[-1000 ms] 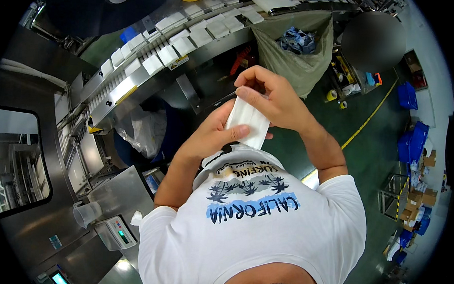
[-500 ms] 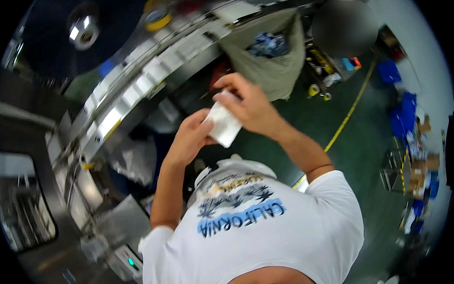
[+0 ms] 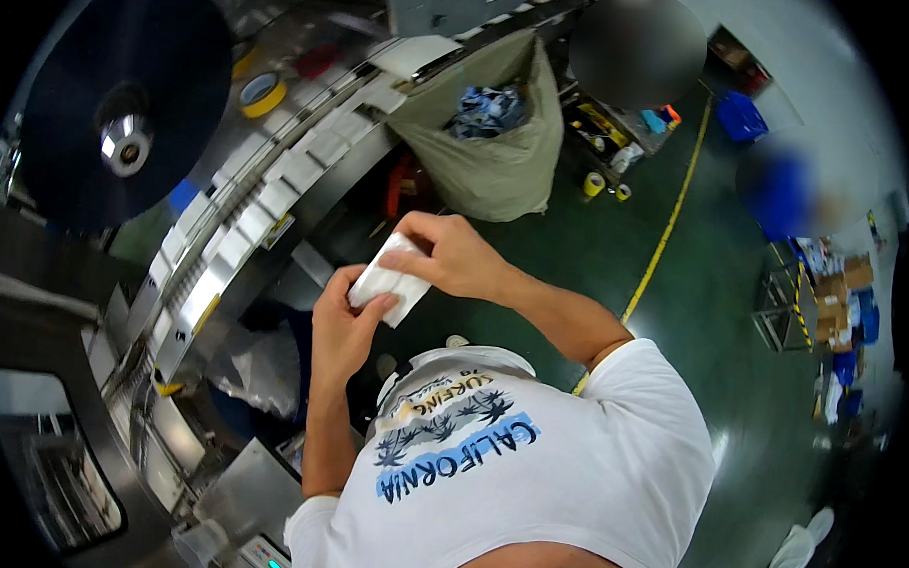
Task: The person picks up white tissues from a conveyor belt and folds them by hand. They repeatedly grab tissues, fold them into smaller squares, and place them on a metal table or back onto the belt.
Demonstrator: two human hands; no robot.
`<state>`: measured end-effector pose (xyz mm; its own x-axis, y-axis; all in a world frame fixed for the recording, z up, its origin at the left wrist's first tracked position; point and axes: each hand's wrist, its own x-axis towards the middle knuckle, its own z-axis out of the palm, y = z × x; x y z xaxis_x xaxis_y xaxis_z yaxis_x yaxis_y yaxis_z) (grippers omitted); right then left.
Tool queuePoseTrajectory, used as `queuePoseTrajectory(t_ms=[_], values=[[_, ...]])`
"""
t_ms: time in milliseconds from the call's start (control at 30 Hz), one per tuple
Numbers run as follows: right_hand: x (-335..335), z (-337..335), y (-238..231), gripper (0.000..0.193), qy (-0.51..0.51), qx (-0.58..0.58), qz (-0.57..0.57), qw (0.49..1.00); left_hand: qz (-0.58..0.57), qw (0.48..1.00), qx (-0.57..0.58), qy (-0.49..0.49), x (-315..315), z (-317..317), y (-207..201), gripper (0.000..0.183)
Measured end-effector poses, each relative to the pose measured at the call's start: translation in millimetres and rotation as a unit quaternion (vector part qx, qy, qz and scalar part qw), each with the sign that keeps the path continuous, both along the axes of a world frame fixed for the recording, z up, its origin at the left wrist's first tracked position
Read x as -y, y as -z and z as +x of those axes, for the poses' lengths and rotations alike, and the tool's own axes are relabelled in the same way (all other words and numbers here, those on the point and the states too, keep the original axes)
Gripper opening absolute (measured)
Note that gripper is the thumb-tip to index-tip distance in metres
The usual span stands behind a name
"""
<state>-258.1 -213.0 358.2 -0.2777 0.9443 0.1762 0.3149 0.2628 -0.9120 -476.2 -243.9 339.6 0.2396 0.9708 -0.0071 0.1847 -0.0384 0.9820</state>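
A small, flat white packet (image 3: 402,294) is held in front of my chest, beside the conveyor. My left hand (image 3: 341,325) grips its lower left end, the thumb lying across the face. From the upper right, my right hand (image 3: 453,256) closes on the other end, with its fingers curled over the edge. Part of the packet is hidden behind the fingers of both hands. To the left of it, a curved conveyor (image 3: 246,235) carries a row of similar white packets.
A big olive-grey sack (image 3: 518,176) with crumpled blue scraps stands beyond my hands. A dark reel (image 3: 67,60) and a yellow-rimmed roll (image 3: 263,95) are far left. A see-through plastic bag (image 3: 263,372) sits below the conveyor. A yellow line (image 3: 666,241) crosses the green floor.
The view has shifted, so the hands and packet appear lower and further left. The left thumb now lies over the packet's face, and the right fingers are more curled over its edge.
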Motion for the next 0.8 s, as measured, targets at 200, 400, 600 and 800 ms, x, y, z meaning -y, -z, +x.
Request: queuePoseTrajectory(t_ms=[200,400,600,800], values=[[-6.3,-3.0,14.8,0.020,-0.020,-0.067,-0.070,0.995,-0.102,0.978,0.184,-0.009,4.6,-6.4,2.9,0.038],[-15.1,-11.8,11.6,0.022,-0.069,-0.054,-0.074,0.993,-0.157,0.961,0.223,-0.042,17.5,-14.5,4.0,0.041],[-26.5,-25.1,0.5,0.025,-0.036,-0.012,-0.001,0.999,-0.080,0.958,0.257,-0.097,30.4,-9.5,8.6,0.065],[-37.9,-33.8,12.7,0.029,-0.083,-0.043,-0.060,0.994,-0.040,0.963,0.233,-0.128,42.5,-16.2,4.2,0.065]])
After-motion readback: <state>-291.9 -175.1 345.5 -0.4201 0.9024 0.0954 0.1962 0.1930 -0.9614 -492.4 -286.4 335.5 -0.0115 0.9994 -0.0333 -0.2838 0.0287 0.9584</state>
